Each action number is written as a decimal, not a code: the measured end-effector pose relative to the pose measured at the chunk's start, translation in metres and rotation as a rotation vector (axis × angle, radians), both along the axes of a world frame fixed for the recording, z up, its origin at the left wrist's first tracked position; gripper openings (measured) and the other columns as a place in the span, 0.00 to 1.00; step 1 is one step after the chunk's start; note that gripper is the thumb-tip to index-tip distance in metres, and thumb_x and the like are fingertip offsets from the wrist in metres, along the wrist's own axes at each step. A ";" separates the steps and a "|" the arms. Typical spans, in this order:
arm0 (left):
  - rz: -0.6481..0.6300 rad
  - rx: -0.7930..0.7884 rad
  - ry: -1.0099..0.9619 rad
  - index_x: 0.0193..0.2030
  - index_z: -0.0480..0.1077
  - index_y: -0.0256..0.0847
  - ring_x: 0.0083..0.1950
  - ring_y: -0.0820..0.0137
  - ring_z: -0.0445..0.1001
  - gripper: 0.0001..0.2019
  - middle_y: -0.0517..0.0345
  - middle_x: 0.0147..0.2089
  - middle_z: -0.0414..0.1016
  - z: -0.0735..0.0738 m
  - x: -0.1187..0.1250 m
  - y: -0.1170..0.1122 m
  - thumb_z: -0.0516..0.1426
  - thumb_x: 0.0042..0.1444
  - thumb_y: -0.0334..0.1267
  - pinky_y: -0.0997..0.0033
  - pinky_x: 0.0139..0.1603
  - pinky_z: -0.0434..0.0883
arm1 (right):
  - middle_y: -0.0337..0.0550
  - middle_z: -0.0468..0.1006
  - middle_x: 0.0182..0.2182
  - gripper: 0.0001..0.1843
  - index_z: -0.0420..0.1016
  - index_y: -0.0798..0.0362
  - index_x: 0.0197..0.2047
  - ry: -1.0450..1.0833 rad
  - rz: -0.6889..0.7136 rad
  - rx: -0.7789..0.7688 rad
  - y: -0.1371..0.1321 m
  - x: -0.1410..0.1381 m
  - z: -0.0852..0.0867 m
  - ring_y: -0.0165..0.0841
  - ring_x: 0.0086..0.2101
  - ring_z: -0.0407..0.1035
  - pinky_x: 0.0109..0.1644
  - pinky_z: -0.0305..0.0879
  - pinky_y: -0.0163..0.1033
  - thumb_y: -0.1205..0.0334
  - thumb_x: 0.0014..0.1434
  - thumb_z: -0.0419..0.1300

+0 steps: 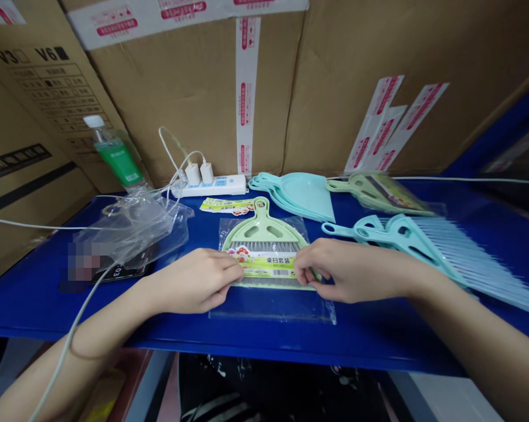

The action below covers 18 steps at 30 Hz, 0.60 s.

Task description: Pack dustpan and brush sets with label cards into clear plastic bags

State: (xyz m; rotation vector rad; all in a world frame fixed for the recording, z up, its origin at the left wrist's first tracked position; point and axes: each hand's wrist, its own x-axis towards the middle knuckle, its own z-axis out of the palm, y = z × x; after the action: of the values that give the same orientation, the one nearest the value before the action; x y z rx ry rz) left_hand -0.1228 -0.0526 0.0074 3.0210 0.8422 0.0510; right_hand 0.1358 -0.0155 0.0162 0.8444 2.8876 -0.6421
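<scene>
- Blue tabletop point(379, 340) carries everything, and both hands meet on a bagged set point(264, 234) lying flat near its front edge.
- Left hand point(198, 280) is curled, its fingertips closed on the left end of the bagged set's paper label point(267, 264).
- Right hand point(343, 269) pinches the right end of that label, thumb and forefinger close together.
- The bagged set is a pale green dustpan with its looped handle pointing away from the person. Grey brush bristles show inside the pan, and the yellow-green label with a barcode lies across them. A clear plastic bag wraps it all, and its spare end stretches toward the person.
- Just behind the bagged set lie loose labels point(227, 205). Farther behind is a white power strip point(212, 186) with two plugs in it.
- Behind and to the right of the bagged set sits a stack of teal dustpans point(304, 196), with another wrapped green set point(379, 190) beyond them.
- Right of the bagged set, beside the right wrist, lie teal brushes point(444, 246) with long pale bristles.
- Left of the bagged set is a heap of clear bags point(136, 225), with a green-labelled bottle point(117, 155) behind it. A white cable point(71, 334) crosses the left forearm.
- Cardboard boxes point(194, 88) with red-and-white tape stand behind the bagged set, closing off the back of the tabletop.
</scene>
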 end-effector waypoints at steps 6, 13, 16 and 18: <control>-0.006 -0.019 0.007 0.32 0.66 0.38 0.34 0.69 0.71 0.09 0.56 0.33 0.72 -0.001 0.001 0.000 0.47 0.58 0.28 0.70 0.36 0.69 | 0.40 0.74 0.28 0.12 0.71 0.52 0.30 -0.011 -0.022 -0.001 -0.002 0.001 -0.002 0.32 0.30 0.65 0.37 0.62 0.37 0.77 0.45 0.53; 0.001 -0.048 0.008 0.34 0.65 0.38 0.33 0.69 0.71 0.08 0.56 0.34 0.72 -0.002 0.001 0.002 0.47 0.61 0.30 0.71 0.34 0.68 | 0.39 0.72 0.27 0.10 0.68 0.53 0.28 -0.051 -0.032 0.029 -0.004 -0.001 -0.003 0.31 0.29 0.63 0.35 0.60 0.36 0.78 0.46 0.53; 0.016 -0.053 0.008 0.41 0.66 0.36 0.35 0.68 0.72 0.08 0.54 0.37 0.73 -0.003 0.000 0.002 0.47 0.61 0.30 0.69 0.36 0.69 | 0.39 0.72 0.27 0.11 0.69 0.53 0.28 -0.048 -0.020 0.016 -0.003 0.000 -0.003 0.31 0.30 0.64 0.36 0.60 0.36 0.79 0.46 0.53; 0.013 -0.065 0.012 0.44 0.66 0.36 0.37 0.68 0.73 0.09 0.53 0.38 0.74 -0.004 -0.001 0.002 0.46 0.62 0.30 0.68 0.37 0.70 | 0.38 0.72 0.27 0.11 0.70 0.53 0.28 -0.046 -0.011 0.008 -0.002 0.001 -0.003 0.31 0.29 0.64 0.36 0.60 0.36 0.79 0.46 0.54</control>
State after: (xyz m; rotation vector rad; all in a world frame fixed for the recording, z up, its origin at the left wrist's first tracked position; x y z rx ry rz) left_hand -0.1240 -0.0503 0.0036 2.9588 0.8470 0.0059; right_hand 0.1364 -0.0170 0.0131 0.8653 2.8489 -0.6041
